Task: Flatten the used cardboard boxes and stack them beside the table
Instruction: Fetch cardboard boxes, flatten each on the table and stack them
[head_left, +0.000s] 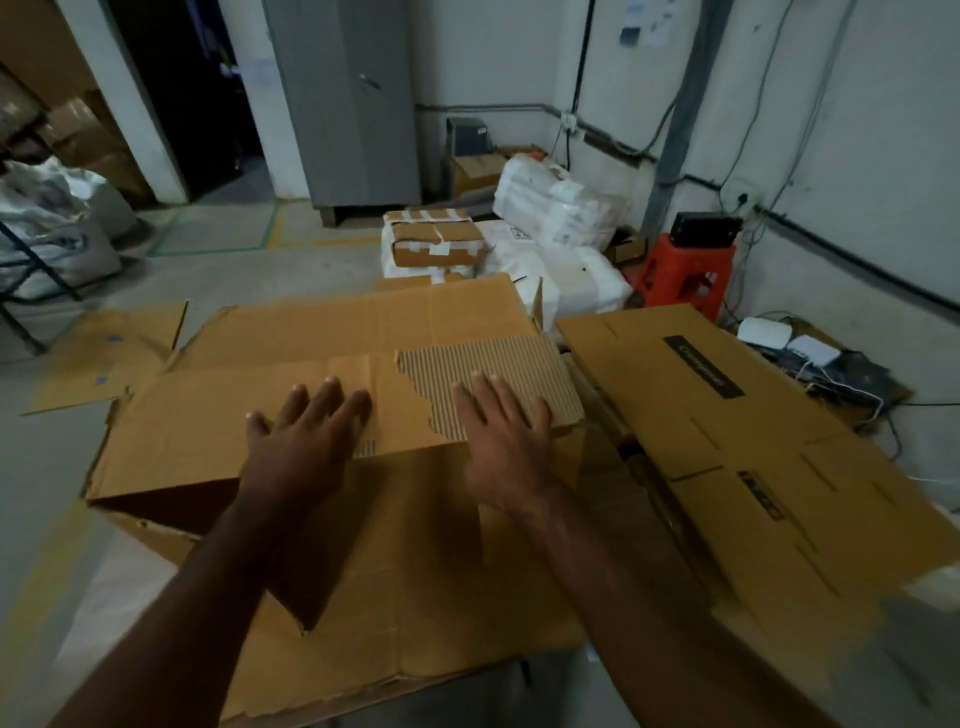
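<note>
Here, far left, a flat card sheet lies on the floor. Next to it, in the middle, is the big box, partly pushed flat, with its flaps folded over the top. The left hand lies flat on a flap, fingers straight and spread a little. The right hand lies flat beside it, fingers straight and close together, touching a torn patch where the ribs show. To the right, just beside the box, a flat box with black labels lies tilted. Behind are a taped box, white bags and a red stool.
</note>
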